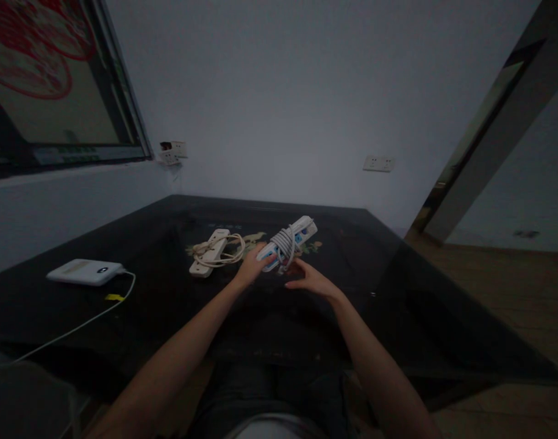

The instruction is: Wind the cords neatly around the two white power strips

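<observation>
A white power strip (pixel 307 228) with blue sockets is held tilted above the dark table, its far end up to the right. Its grey cord (pixel 285 242) is wound several times around the middle. My left hand (pixel 252 266) grips the strip's near left end, thumb on top. Just below the cord, my right hand (pixel 311 279) has its thumb and fingers apart; whether a fingertip touches the cord is unclear. To the left lies a second, cream power strip (pixel 218 242) with its cord looped loosely over it.
A white power bank (pixel 84 272) with a thin cable (pixel 131 286) lies on the left of the black table (pixel 178 323). A yellow tag (pixel 114 297) is beside the cable. Wall sockets (pixel 378 163) are on the wall behind, and a window (pixel 68 116) is at the left.
</observation>
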Tool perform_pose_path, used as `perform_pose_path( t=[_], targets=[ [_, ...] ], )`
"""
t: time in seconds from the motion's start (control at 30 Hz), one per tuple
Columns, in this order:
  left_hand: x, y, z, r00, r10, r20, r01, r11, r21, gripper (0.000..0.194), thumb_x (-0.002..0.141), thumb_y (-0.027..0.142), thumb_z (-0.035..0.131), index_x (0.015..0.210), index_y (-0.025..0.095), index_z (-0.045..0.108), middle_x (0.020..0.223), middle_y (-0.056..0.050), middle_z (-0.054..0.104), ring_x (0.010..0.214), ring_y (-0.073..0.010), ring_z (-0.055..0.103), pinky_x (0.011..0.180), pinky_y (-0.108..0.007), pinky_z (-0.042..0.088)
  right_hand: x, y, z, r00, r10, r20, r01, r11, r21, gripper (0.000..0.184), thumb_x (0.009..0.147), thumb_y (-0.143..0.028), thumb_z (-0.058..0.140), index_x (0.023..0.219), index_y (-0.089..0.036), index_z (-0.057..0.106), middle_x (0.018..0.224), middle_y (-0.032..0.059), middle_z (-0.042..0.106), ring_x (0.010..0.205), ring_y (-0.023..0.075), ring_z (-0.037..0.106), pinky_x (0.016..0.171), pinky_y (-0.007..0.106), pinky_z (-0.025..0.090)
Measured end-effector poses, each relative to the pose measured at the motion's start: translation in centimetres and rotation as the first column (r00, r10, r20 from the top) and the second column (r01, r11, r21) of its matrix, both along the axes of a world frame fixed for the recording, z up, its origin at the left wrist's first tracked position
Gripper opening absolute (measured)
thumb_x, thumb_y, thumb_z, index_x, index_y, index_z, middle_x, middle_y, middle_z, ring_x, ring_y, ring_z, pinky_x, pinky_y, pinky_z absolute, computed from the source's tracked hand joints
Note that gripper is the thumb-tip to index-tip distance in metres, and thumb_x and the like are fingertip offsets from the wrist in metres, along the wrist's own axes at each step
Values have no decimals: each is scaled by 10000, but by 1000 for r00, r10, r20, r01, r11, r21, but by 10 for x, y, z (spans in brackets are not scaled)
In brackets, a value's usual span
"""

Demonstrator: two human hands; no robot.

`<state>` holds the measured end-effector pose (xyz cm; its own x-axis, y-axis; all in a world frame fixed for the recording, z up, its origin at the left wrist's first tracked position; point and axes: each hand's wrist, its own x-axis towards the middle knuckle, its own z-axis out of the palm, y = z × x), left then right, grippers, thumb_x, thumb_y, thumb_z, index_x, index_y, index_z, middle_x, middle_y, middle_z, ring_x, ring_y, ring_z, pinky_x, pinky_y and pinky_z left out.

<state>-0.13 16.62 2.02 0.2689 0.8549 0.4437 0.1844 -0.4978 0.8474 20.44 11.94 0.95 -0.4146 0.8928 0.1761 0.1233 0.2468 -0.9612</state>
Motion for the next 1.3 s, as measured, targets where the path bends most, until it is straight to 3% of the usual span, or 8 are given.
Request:
perform_pose_path(
  t=[0.23, 0.47, 0.6, 0.77, 0.83, 0.93, 1.17, 1.3],
  targets=[
    [2, -1, 0, 994, 40, 98, -31, 996, -89, 364, 734, 469, 616, 910, 151, 604, 802, -9, 615, 755, -168, 570, 701, -272, 457, -23, 7, -18, 987, -153, -50, 157, 982, 106, 405, 664, -342, 727, 1004, -195, 562, 1007, 60, 614, 856, 192, 599, 662, 305, 530],
    [-8, 9, 0, 969, 246, 17, -245, 969, -18, 320, 737, 433, 609, 890, 153, 613, 841, -40, 622, 804, -197, 570, 752, -306, 436, 0, 2, 11, 925, -325, -197, 350, 931, 107, 392, 716, -417, 665, 1026, -222, 527, 788, -4, 618, 518, 102, 506, 426, 212, 389],
    [-10, 8, 4, 973, 167, -162, -171, 985, -7, 319, 722, 457, 608, 845, 163, 625, 825, -44, 626, 793, -210, 570, 737, -310, 422, 26, 1, 25, 773, -555, -307, 627, 742, 238, 307, 819, -483, 522, 900, -192, 575, 612, -36, 518, 487, 96, 424, 450, 216, 326],
    [-7, -8, 13, 927, -255, -274, 230, 966, -121, 315, 691, 470, 641, 750, 163, 602, 719, -10, 585, 694, -170, 541, 630, -260, 398, 58, 8, 24, 486, -785, -383, 874, 440, 207, 329, 793, -481, 475, 847, -173, 574, 677, -20, 501, 583, 111, 428, 520, 223, 330],
    [-7, -13, 14, 905, -356, -234, 321, 931, -172, 330, 685, 479, 648, 754, 160, 598, 706, -5, 578, 682, -163, 534, 609, -250, 395, 67, 10, 21, 481, -822, -304, 876, 464, 131, 344, 770, -477, 460, 855, -167, 581, 691, -6, 526, 602, 121, 443, 520, 223, 323],
    [-10, -11, 13, 928, -357, -106, 336, 926, -174, 354, 694, 488, 642, 808, 154, 611, 749, -14, 595, 709, -170, 554, 623, -254, 412, 71, 9, 20, 600, -780, -181, 797, 603, 43, 328, 715, -470, 500, 771, -165, 607, 629, -6, 537, 558, 121, 444, 486, 222, 301],
    [-10, 5, 8, 999, 0, -36, -3, 998, -63, 347, 711, 476, 623, 856, 161, 634, 830, -29, 632, 790, -204, 587, 729, -298, 446, 54, -7, 31, 878, -478, -35, 474, 876, -83, 259, 669, -418, 615, 697, -162, 650, 560, -35, 504, 469, 75, 379, 429, 196, 243],
    [-6, 5, 2, 982, 83, -167, -89, 996, -24, 288, 702, 460, 633, 764, 179, 641, 778, -27, 643, 758, -212, 590, 708, -307, 441, 55, -14, 39, 942, -297, -154, 279, 952, -125, 243, 729, -414, 560, 726, -176, 611, 552, -48, 435, 445, 68, 296, 404, 200, 192]
  ],
)
